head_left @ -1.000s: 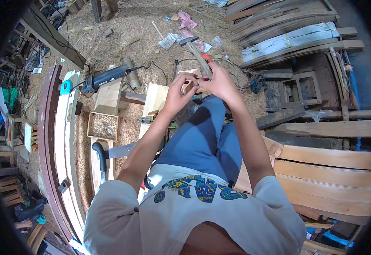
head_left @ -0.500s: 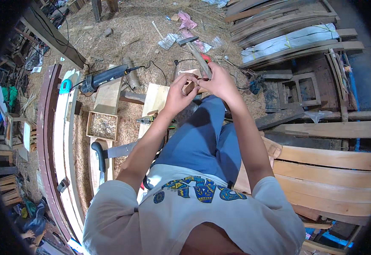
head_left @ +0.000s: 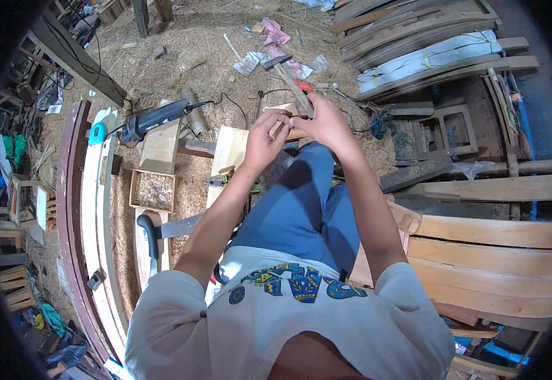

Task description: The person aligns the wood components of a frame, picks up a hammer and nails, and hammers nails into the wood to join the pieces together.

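Grey metal and pale wood make up the long hammer [head_left: 295, 90] at the upper middle of the frame, its head tipped up and away from the body. The bare right hand [head_left: 323, 124] looks closed around the low end of its handle, maybe so that the thumb and first finger stay free to pinch. The bare left hand [head_left: 266, 140] bends its fingers in to meet them, just above some light brown wood [head_left: 297, 134]. I cannot tell if the left fingers have hold of something small, or how wide their gap is. Blue trousers [head_left: 298, 199] sit just below, perhaps making a steady place to work over. To the left is the long edge of a flat pale board [head_left: 230, 147]. A grey saw blade with a black handle [head_left: 147, 229] points at the left forearm, so there is less room that way. A thin black cord [head_left: 241, 109] curls near the left hand. Most room lies up the frame, over the brown straw-covered ground [head_left: 203, 41].
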